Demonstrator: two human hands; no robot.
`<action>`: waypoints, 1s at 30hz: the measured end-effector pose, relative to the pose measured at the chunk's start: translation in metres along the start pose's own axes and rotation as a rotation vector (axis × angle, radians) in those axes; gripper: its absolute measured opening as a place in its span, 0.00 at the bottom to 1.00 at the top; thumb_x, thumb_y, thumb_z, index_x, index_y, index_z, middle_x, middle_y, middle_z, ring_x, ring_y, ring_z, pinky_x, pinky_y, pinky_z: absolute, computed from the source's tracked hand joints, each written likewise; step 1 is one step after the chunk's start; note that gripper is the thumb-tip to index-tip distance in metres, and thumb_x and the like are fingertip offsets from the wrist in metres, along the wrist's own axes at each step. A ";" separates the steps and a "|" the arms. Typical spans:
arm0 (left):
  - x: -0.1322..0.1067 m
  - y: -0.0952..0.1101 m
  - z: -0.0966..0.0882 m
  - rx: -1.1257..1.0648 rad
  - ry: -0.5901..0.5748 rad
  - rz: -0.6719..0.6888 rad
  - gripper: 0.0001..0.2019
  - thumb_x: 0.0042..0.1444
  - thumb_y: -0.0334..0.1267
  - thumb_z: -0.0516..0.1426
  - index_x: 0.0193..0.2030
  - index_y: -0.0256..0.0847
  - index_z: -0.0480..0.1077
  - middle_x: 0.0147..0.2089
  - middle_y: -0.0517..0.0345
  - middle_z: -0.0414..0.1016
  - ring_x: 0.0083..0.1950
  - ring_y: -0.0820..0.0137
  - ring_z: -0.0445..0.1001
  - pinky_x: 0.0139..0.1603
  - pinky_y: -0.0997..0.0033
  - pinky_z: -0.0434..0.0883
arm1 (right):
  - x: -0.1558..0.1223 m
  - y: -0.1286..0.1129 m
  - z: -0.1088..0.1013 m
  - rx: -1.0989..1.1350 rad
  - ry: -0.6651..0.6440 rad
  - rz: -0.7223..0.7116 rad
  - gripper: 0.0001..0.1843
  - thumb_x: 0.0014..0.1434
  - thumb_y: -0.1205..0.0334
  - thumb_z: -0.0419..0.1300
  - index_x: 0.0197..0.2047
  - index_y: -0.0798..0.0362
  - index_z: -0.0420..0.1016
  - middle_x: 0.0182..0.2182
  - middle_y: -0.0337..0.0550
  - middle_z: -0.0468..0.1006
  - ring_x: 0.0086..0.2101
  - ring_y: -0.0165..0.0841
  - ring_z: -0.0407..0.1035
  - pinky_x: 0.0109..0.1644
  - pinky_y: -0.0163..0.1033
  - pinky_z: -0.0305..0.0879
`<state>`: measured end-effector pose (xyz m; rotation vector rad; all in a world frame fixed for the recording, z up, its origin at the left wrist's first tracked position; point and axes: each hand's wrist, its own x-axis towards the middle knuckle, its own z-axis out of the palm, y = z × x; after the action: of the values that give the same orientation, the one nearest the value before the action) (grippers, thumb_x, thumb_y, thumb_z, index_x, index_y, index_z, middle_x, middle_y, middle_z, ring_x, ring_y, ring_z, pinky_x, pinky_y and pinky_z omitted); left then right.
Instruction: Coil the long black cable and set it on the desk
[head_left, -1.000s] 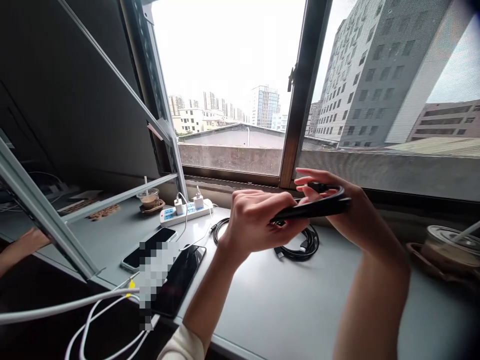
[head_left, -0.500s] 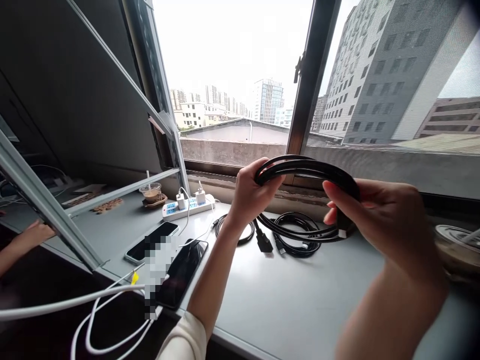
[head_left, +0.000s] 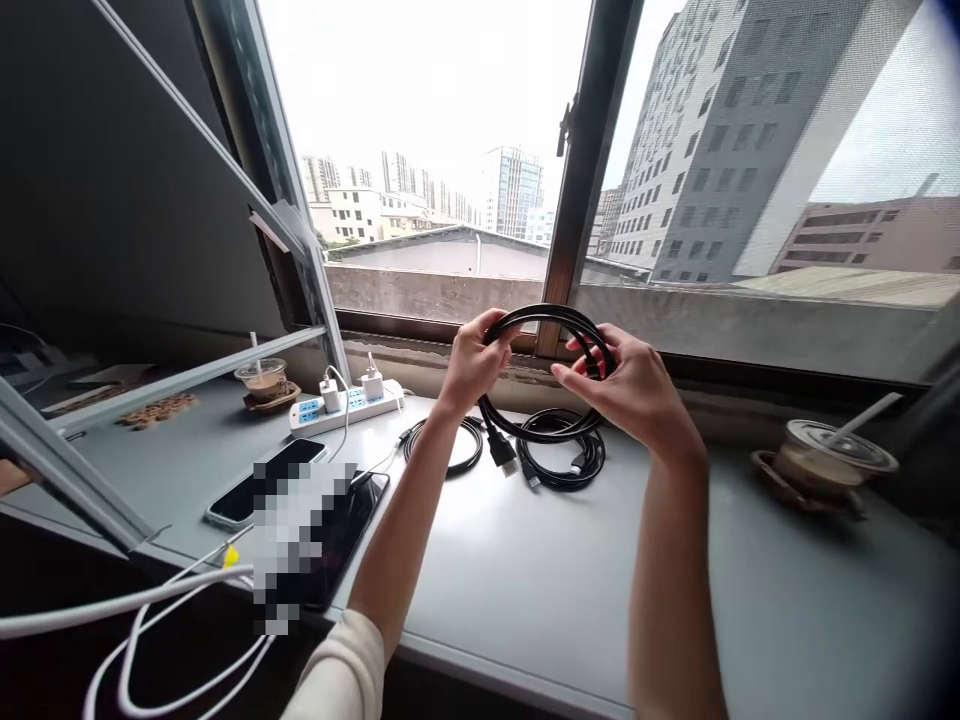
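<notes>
Above the grey desk I hold a coiled black cable between both hands. My left hand is closed round the coil's left side. My right hand grips its right side, thumb towards me, with part of the cable end hidden among the fingers. One thick plug with a silver tip hangs from the coil at lower left. Behind and below lies another black cable coil on the desk, its small plugs showing. A thinner black cable coil lies left of it, partly covered by my left forearm.
A white power strip with chargers stands at the back left, near two phones, one partly pixelated. Lidded drink cups stand at left and right. White cables droop over the front edge. A metal frame rises at left.
My right hand has moved away from me and leftward, closer to my left hand, and the held coil now forms a rounder loop. The view has shifted right.
</notes>
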<state>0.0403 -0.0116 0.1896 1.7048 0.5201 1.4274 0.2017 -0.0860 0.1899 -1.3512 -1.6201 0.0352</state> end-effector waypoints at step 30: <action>-0.003 0.013 0.007 -0.311 -0.229 -0.253 0.31 0.51 0.55 0.58 0.16 0.40 0.43 0.12 0.69 0.43 0.11 0.84 0.47 0.13 0.77 0.42 | -0.002 -0.009 -0.011 0.549 -0.027 0.059 0.25 0.57 0.45 0.55 0.53 0.48 0.66 0.17 0.30 0.60 0.13 0.23 0.57 0.15 0.29 0.58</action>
<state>0.0437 -0.0240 0.1983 1.4705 0.3512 1.0552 0.2024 -0.0972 0.1997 -0.9700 -1.4484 0.4989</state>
